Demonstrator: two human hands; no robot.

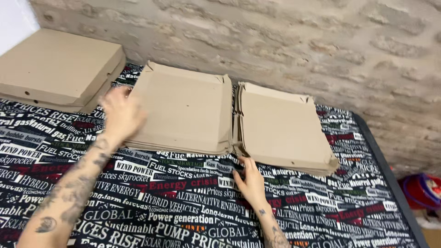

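A stack of flat, unfolded brown cardboard boxes (193,110) lies open on the table, its right half (282,131) hinged beside the left half. My left hand (120,112) rests on the left edge of the stack, fingers spread over the cardboard. At the front edge, where the two halves meet, my right hand (250,180) touches the bottom of the stack with its fingertips. Both forearms are tattooed. Neither hand has lifted anything.
Two folded, closed brown boxes (57,69) sit stacked at the far left. The table wears a black cloth with printed words (174,211). A rough stone wall (298,41) runs behind. A red and purple container (420,190) stands on the floor at right.
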